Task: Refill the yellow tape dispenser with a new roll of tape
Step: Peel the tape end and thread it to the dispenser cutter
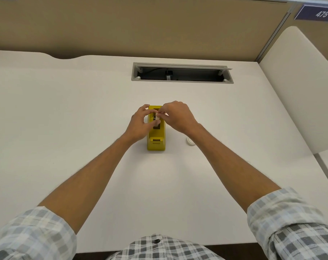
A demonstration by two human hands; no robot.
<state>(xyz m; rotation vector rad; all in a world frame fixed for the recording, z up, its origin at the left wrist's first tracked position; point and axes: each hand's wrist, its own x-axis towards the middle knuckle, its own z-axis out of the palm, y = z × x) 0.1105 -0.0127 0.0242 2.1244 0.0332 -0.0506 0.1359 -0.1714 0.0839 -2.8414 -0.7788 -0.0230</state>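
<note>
— Hands first, please; what did each one do?

— Left hand (139, 124) gripped the left side of the yellow tape dispenser (156, 136), with fingers curled at its far end and the thumb on top; right hand (178, 117) pinched a small pale piece, maybe the tape roll (156, 116), over the dispenser's open slot; this part was too small to tell surely.

— And where was the dispenser?

— It stood on the white desk (65, 109), in the middle, with the cutter end toward the near side; a small white round object (190, 142) lay just right of it; a cable tray opening (182, 73) was at the far side.
</note>
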